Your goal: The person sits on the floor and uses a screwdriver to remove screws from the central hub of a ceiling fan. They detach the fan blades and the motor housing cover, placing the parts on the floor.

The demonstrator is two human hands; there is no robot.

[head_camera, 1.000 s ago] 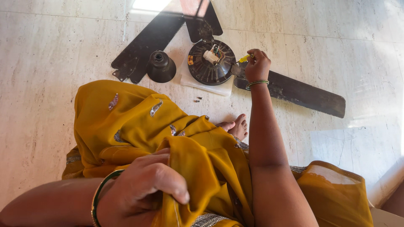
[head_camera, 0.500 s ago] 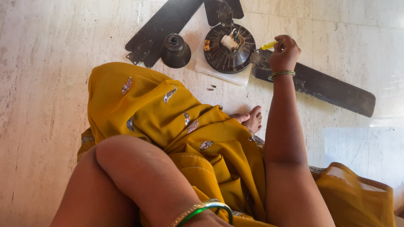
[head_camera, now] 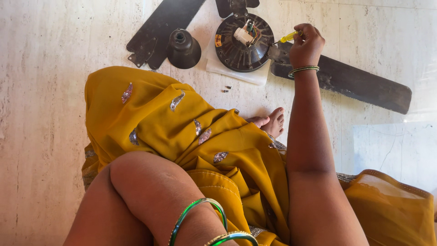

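While the right hand [head_camera: 306, 45] closes around a small yellow-handled screwdriver [head_camera: 288, 37], its tip is set at the edge of the round dark metal ceiling-fan motor housing [head_camera: 244, 42], just where a long dark brown fan blade [head_camera: 350, 86] joins it by its bracket. That blade looks attached, so the work on it seems unfinished. Two other dark blades [head_camera: 161, 28] lie at the upper left beside the motor; whether they are fully free of it I cannot tell, since the upper one is cut off by the frame. A dark bell-shaped metal canopy cup [head_camera: 183, 48] stands on the floor just beside the motor, already off. Two tiny dark screws [head_camera: 226, 89] lie loose on the pale marble floor [head_camera: 45, 91] near the white sheet [head_camera: 236, 76] under the motor, which suggests some fasteners are out. White and coloured wiring parts show on top of the motor.

Only the left forearm, with green and gold bangles [head_camera: 200, 218], shows at the bottom edge; the left hand itself lies outside the frame. Mustard-yellow embroidered cloth [head_camera: 182, 132] covers the person's lap, and bare toes [head_camera: 273, 123] peek out.
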